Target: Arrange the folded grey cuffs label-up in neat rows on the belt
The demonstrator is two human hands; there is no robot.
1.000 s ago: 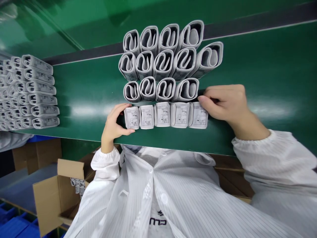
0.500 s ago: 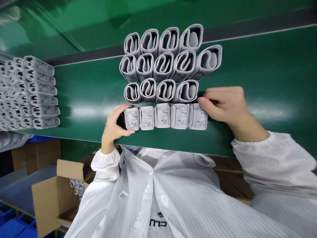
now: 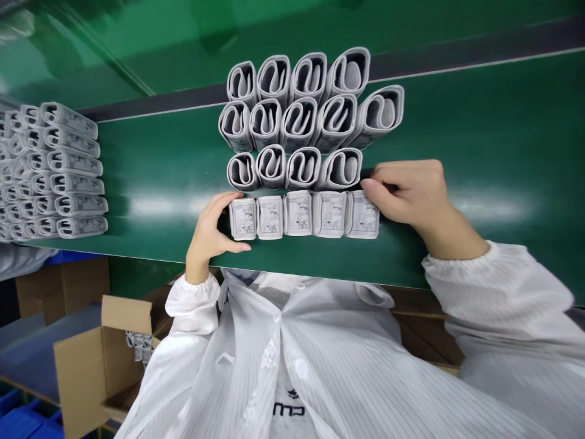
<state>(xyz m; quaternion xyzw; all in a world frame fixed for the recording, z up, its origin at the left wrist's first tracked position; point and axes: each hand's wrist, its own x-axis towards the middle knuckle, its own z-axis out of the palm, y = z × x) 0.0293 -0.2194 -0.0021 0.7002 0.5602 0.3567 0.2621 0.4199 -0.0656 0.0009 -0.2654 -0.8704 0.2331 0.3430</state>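
Note:
A front row of several folded white packets with printed faces (image 3: 298, 213) lies on the green table (image 3: 493, 183). Around the row's left end, my left hand (image 3: 212, 228) has its thumb and fingers apart, touching the leftmost packet (image 3: 244, 219). My right hand (image 3: 406, 192) is closed at the other end, thumb and fingers pressed at the upper corner of the rightmost packet (image 3: 364, 216); whether it grips the packet is hard to see. Behind the front row, rolled packets (image 3: 301, 122) stand in three rows with their coiled ends showing.
Many more rolled packets (image 3: 77, 152) are stacked on the table at the far left. Below them are an open cardboard box (image 3: 82, 378) with some packets inside and blue bins (image 3: 31, 421). A dark strip (image 3: 183, 97) runs along the table's back.
The whole view has shifted slightly, and the packets appear a little further left. Both hands keep their places at the two ends of the front row.

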